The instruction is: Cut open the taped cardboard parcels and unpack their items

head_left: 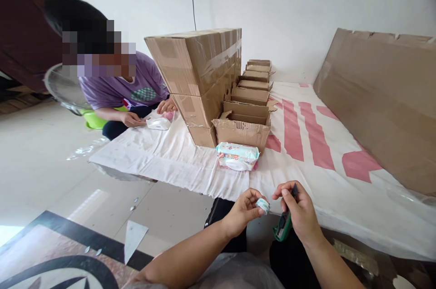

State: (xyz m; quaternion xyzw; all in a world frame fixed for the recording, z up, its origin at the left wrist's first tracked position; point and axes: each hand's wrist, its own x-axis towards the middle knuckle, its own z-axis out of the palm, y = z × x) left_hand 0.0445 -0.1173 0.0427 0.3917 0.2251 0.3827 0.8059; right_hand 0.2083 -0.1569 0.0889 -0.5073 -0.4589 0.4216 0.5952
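My left hand [243,213] pinches a small white roll with pale green markings [263,206], perhaps tape or labels. Close beside it, my right hand [301,214] grips a green box cutter [283,227], its black end rising between thumb and fingers. Both hands are over my lap at the front edge of the cloth-covered table [204,175]. Just beyond them lies a pack of wet wipes [237,156] with a white lid, against an open cardboard box [242,131].
Taped cartons [207,71] are stacked behind the pack, with a row of open boxes [252,94] alongside. A large cardboard sheet [378,107] leans at the right. Across the table at left, a person in a purple shirt [143,78] handles a white pack [158,121].
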